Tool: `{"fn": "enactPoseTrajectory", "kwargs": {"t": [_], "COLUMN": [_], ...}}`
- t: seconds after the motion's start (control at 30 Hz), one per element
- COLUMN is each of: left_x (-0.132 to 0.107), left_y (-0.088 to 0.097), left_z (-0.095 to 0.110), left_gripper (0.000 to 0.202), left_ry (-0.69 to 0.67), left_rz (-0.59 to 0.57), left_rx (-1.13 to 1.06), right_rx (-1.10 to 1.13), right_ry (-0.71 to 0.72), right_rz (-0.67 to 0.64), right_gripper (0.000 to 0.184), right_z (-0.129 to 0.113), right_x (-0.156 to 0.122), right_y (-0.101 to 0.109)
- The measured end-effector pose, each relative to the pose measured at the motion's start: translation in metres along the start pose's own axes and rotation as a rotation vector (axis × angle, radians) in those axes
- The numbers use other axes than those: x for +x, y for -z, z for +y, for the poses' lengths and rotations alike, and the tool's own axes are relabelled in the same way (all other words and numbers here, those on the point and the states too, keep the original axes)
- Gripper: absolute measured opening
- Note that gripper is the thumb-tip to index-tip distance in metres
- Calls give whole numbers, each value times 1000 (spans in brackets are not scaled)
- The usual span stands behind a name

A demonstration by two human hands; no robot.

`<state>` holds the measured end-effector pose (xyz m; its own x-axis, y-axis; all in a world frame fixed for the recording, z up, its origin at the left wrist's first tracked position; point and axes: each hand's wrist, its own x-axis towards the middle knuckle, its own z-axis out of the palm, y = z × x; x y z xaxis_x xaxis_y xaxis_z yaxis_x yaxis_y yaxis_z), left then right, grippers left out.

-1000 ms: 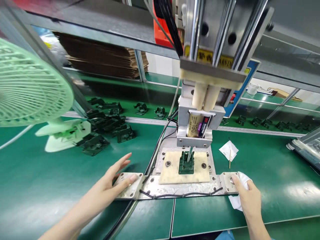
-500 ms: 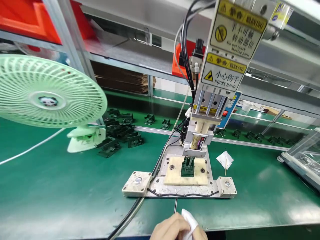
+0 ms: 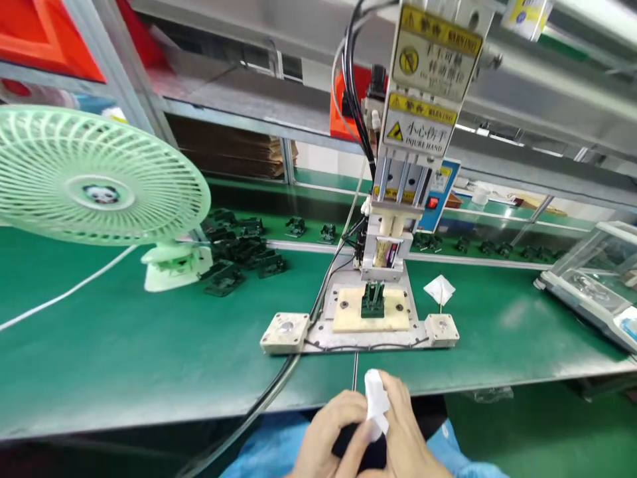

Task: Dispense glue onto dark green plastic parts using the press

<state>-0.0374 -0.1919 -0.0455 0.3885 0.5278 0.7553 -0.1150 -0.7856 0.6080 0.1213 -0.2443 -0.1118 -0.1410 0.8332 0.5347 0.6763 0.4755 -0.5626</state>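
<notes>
Both my hands are drawn back to the near edge of the bench, close to my body. My left hand [image 3: 326, 435] curls round a small dark object [image 3: 358, 445]. My right hand [image 3: 411, 435] pinches a white cloth [image 3: 377, 401] against that object. Beyond them stands a dispensing machine [image 3: 393, 219] with yellow warning labels. Its nozzle points down at a dark green part [image 3: 373, 302] seated on a cream fixture plate [image 3: 351, 317]. A push-button block sits at each end of the base: the left button block [image 3: 284, 330] and the right button block [image 3: 442, 328].
A pale green fan [image 3: 97, 182] stands at the left with a white cable. Several dark green parts [image 3: 239, 255] lie behind it. A folded white tissue with a stick [image 3: 438, 291] lies right of the fixture. A glass-walled scale [image 3: 590, 279] sits far right. Black cables [image 3: 298, 358] run off the bench edge.
A second ago my hands rested on the two button blocks. They have pulled back to my body, the view has backed away, and both hands now close on the dark object and cloth.
</notes>
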Motion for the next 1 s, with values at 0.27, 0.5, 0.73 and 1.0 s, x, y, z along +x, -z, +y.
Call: {"fn": "enactPoseTrajectory", "kwargs": {"t": [0.27, 0.5, 0.73, 1.0], "left_x": [9, 0, -8, -9], "left_y": [3, -2, -1, -13], "left_z": [19, 19, 8, -4], "left_gripper": [18, 19, 20, 21], "left_ry": [-64, -21, -7, 43], "left_rz": [-175, -303, -268, -330], "left_rx": [93, 60, 69, 169], "right_rx": [20, 184, 690, 1152], "right_ry": [36, -151, -213, -414], "right_rz": [-49, 1, 44, 211], "right_gripper": [49, 48, 67, 51], "right_z": [-32, -25, -33, -35], "right_x": [23, 13, 20, 24], "right_y": [27, 15, 32, 29]}}
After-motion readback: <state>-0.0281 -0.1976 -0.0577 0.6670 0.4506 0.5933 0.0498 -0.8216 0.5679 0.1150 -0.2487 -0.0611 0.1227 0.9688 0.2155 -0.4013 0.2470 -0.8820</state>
